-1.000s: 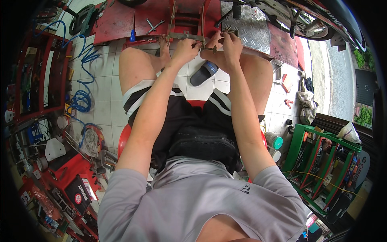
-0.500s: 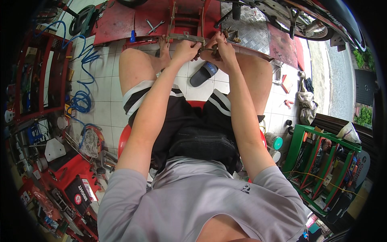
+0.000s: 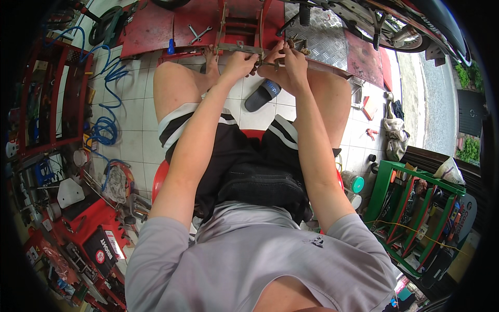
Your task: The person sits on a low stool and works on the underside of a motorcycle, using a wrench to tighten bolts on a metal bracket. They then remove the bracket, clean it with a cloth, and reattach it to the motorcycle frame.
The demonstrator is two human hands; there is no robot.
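Both hands work at the near end of a red metal frame (image 3: 240,30), beside a greyish metal crossbar (image 3: 236,48). My left hand (image 3: 239,65) is closed, its fingertips pinched around one end of a slim dark metal piece (image 3: 268,64). To its right, my right hand (image 3: 296,63) has bent fingers close to the other end of that piece. Its fingertips are partly hidden, so I cannot make out its grip. Just beyond it lie small brass-coloured metal parts (image 3: 300,46). My bare feet rest by the red platform's edge.
Wrenches (image 3: 199,34) and a blue-handled tool (image 3: 171,47) lie on the red platform (image 3: 148,31). A motorcycle (image 3: 400,31) stands far right. One dark slide sandal (image 3: 263,95) is on the tiles. A blue coiled hose (image 3: 105,130) lies left, a green tool rack (image 3: 410,218) right.
My right hand has shifted slightly right and away from my left, its fingers rising toward the brass-coloured parts. More of the slim metal piece shows between the hands. My left hand stays nearly still.
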